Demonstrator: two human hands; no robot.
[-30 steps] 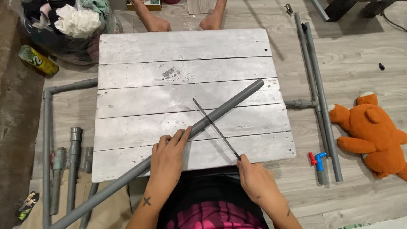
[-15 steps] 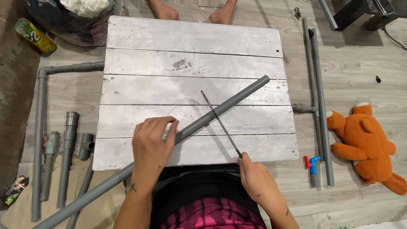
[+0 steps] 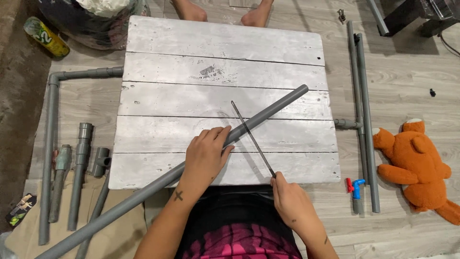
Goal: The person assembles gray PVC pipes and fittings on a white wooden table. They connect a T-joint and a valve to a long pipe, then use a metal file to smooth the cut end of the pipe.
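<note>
A long grey plastic pipe (image 3: 268, 112) lies diagonally across a low table of whitewashed planks (image 3: 225, 62), its lower end running off the table's near left corner. My left hand (image 3: 207, 154) presses down on the pipe near the table's front. My right hand (image 3: 290, 204) grips one end of a thin dark saw blade (image 3: 251, 136). The blade crosses over the pipe just right of my left hand's fingers.
Grey pipe pieces and fittings (image 3: 79, 163) lie on the floor at the left, beside a long elbow pipe (image 3: 50, 144). Two long pipes (image 3: 362, 105) and a red-and-blue valve (image 3: 354, 184) lie at the right, with an orange plush bear (image 3: 414, 163). Another person's bare feet (image 3: 254, 14) are beyond the table.
My left hand has slid up along the pipe and now lies flat on it. The blade has shifted a little along the pipe; the view has tilted down slightly.
</note>
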